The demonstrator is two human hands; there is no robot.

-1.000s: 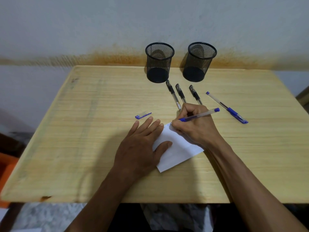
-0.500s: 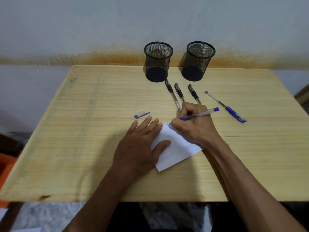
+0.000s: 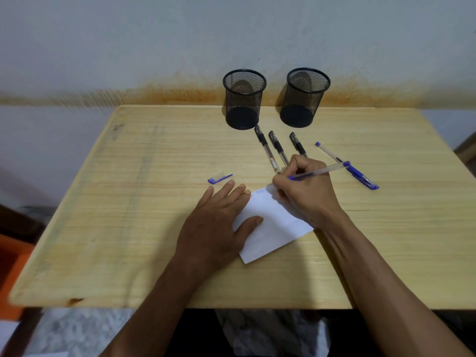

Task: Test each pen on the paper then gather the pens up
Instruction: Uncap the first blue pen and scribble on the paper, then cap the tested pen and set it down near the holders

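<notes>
At a pale wooden table (image 3: 134, 228) set against a stained grey wall (image 3: 128, 47), a person tries out a blue pen (image 3: 319, 172), the right hand (image 3: 304, 191) pinching it with its tip at the far edge of a slip of white paper (image 3: 273, 228), where faint blue marks show. The left hand (image 3: 216, 225) lies flat, fingers straight, pinning the paper's near side. This looks to be the first pen's trial: its cap (image 3: 219, 178) lies loose to the left, while three black pens (image 3: 277, 149) and a second blue pen (image 3: 347, 166) wait capped beyond the writing hand. The next move likely calls for recapping this pen and reaching for another. Two black mesh cups (image 3: 244, 99) stand at the back edge, seemingly holding nothing. An orange object (image 3: 10, 266) sits at floor level on the left.
</notes>
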